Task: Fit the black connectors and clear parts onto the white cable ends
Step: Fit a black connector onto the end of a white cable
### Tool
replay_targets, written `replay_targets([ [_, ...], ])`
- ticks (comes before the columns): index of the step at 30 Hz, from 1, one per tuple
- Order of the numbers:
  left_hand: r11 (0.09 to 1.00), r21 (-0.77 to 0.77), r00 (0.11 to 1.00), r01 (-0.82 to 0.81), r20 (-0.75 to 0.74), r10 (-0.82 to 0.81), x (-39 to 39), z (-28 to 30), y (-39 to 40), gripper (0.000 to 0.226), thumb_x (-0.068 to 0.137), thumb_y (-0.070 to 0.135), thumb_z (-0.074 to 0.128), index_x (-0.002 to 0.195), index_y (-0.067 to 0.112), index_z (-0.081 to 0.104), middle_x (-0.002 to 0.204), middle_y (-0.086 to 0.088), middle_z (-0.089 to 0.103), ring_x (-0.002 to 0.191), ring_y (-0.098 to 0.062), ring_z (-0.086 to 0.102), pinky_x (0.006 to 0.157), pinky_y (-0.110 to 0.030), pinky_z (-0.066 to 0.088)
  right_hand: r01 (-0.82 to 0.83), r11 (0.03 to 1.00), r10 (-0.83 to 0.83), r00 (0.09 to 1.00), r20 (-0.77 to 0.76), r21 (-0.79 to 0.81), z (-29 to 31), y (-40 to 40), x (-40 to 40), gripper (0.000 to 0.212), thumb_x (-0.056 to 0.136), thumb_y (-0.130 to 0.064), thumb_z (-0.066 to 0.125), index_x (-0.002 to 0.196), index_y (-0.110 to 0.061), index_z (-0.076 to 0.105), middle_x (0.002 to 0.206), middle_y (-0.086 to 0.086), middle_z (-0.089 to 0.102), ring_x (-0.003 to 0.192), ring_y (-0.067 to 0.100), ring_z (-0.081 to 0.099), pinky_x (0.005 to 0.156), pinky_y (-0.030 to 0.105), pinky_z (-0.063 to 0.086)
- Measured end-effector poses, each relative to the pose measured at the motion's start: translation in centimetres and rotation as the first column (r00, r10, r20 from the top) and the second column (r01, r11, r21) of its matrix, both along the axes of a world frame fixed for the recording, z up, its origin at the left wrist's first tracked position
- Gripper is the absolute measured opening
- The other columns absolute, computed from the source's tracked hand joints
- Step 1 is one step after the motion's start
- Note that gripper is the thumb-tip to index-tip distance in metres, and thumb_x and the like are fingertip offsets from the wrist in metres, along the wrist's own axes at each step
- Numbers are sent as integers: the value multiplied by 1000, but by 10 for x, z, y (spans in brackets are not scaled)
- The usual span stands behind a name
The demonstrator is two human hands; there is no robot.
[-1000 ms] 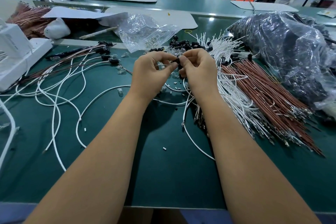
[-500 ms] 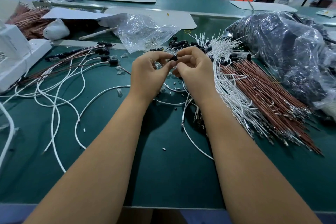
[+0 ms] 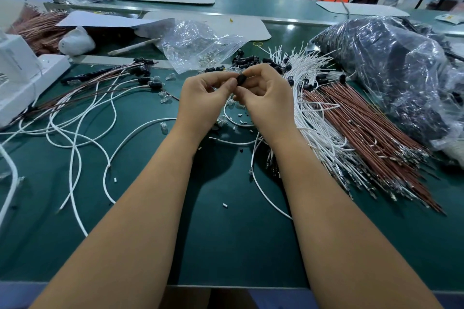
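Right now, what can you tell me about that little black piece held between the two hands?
The black connector is a small, dark, stubby cylinder, plastic by its look. It is held up above the green table, pinched between the fingers of the left hand and the right hand. Most of it is covered by fingertips; whether a cable is already in it cannot be seen.

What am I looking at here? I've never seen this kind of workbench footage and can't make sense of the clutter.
No machine: a person's two bare hands, filmed by a camera worn on the head, looking down. The left hand and right hand meet over a green table, pinching a small black connector between the fingertips. To the right lie bundles of white cables and brown cables. Behind the hands sit loose black connectors and a clear bag of small clear parts. Looped white cables lie to the left.
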State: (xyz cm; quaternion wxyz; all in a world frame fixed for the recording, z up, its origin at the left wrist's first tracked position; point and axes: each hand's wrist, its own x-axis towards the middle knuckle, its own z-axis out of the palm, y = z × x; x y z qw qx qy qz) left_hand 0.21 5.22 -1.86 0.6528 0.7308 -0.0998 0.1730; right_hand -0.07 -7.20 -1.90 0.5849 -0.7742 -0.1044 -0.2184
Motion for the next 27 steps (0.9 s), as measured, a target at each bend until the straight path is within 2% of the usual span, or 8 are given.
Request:
replay_targets([
  [3,1000,3,1000,-22,-21,22,0,0,1,2,86,12,70,86,12,71,83,-9,72,78,-17,67,81,-34,55,25,1000,-25,1000,9,-6,1,1,-1,25,80,-2,71,87,-23,59,74,2,68,69,17,68,69,39,58],
  [6,1000,-4,1000,-12,-13,12,1,0,0,6,86,11,69,81,14,71,76,-2,71,70,-7,65,72,-22,55,50,998,-49,999,23,-24,0,1,0,22,80,-3,71,87,-20,60,75,2,67,71,17,67,69,42,57],
  [9,999,-34,1000,-10,-22,9,2,1,-1,16,87,5,67,78,17,71,73,2,71,70,-6,66,72,-19,53,75,997,-74,997,35,-28,0,1,1,22,80,-3,71,87,-21,60,75,1,67,72,17,66,69,41,56],
  [14,998,-55,998,6,-61,-9,3,4,-5,18,88,-2,61,86,12,71,76,-2,70,74,-13,64,78,-23,53,96,995,-95,995,30,-10,0,0,3,27,81,-3,71,86,-26,57,74,-2,67,71,18,67,69,43,57],
  [19,998,-60,996,29,-78,-33,2,4,-4,18,89,-4,58,97,5,71,78,0,70,66,0,63,66,-12,48,113,993,-113,993,28,-30,-1,0,3,29,81,-5,70,85,-29,54,73,-2,66,70,18,68,69,42,57],
  [23,999,20,996,31,-87,-30,0,-2,-5,16,92,2,58,101,6,70,80,-14,68,71,-14,56,72,-24,46,142,988,-141,990,20,-65,1,-4,4,26,78,-7,75,84,-26,57,72,-9,66,69,8,65,68,29,56],
  [25,993,118,998,10,-59,-3,-1,-4,-4,13,91,8,61,96,14,71,71,-9,62,60,-8,49,63,-20,42,134,988,-132,991,34,-70,3,-6,4,26,77,-6,75,84,-24,58,73,-9,66,69,5,65,66,23,54],
  [27,981,189,999,-37,5,37,0,-4,-1,10,88,12,67,91,20,71,77,0,59,63,-3,50,65,-15,41,105,993,-102,994,50,-63,3,-7,2,24,76,-1,74,85,-19,61,76,-4,68,72,9,66,69,26,56],
])
